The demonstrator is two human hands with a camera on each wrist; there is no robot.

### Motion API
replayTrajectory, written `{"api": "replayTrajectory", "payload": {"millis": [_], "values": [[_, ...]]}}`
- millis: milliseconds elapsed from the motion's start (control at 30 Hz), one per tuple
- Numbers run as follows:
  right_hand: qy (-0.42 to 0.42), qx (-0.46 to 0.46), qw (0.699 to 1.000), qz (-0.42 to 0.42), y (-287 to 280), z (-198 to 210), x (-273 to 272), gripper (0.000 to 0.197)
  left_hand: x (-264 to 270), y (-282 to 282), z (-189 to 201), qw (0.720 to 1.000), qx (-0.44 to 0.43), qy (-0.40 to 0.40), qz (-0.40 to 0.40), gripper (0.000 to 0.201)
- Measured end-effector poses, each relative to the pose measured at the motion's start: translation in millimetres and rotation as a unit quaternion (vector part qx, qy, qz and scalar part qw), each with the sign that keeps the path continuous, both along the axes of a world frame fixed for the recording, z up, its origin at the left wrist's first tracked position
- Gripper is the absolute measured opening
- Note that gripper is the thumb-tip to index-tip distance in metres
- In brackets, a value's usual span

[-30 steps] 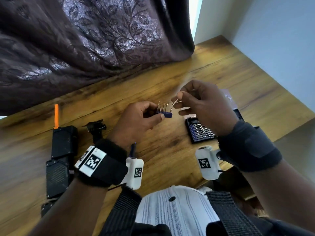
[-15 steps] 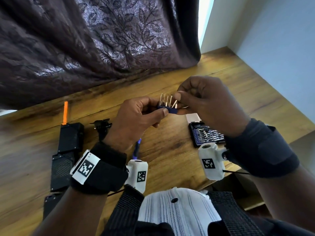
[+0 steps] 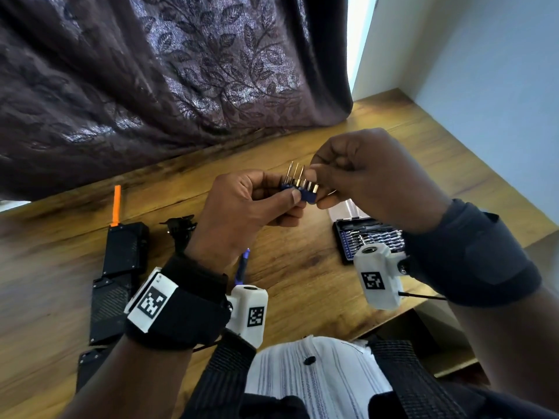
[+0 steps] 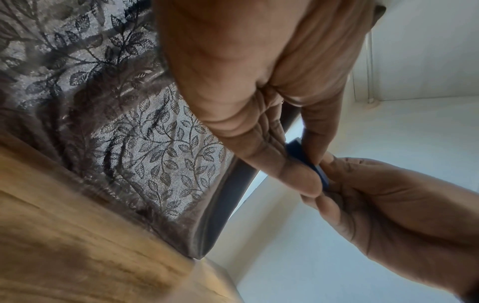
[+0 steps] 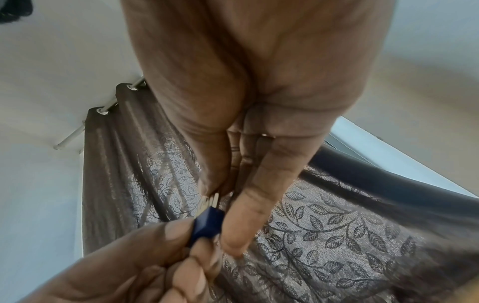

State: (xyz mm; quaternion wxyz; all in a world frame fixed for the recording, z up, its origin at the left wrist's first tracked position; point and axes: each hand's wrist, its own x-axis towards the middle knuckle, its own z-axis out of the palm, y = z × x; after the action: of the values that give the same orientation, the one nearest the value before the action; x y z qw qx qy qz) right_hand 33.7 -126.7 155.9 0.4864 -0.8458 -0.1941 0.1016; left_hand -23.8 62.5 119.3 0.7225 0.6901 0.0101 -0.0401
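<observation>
Head view: bit holder (image 3: 307, 195) pinched btwn fingers (image 3: 282, 202).

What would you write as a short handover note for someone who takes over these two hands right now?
Left hand: grips the blue bit holder, raised above the table.
Right hand: pinches the end bit at the holder's right end; I cannot tell whether it is going in or coming out.
Things: the open bit case lies on the table under the right wrist; a blue-handled driver lies behind the left wrist.
Done: several bits stand upright in the holder.
Left: probably settle the end bit, then return the holder to the case.
</observation>
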Motion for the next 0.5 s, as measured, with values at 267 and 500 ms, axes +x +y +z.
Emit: {"api": "replayTrajectory", "payload": {"millis": [267, 500], "values": [[0.02, -0.005, 1.0, -0.005, 1, 2, -8, 0.01, -1, -3, 0, 1.0, -0.01, 0.009, 0.018, 0.012], [0.071, 0.11, 0.991, -0.025, 2, -4, -12, 0.006, 2, -5, 6, 0.999, -0.034, 0.005, 0.033, 0.01]]}}
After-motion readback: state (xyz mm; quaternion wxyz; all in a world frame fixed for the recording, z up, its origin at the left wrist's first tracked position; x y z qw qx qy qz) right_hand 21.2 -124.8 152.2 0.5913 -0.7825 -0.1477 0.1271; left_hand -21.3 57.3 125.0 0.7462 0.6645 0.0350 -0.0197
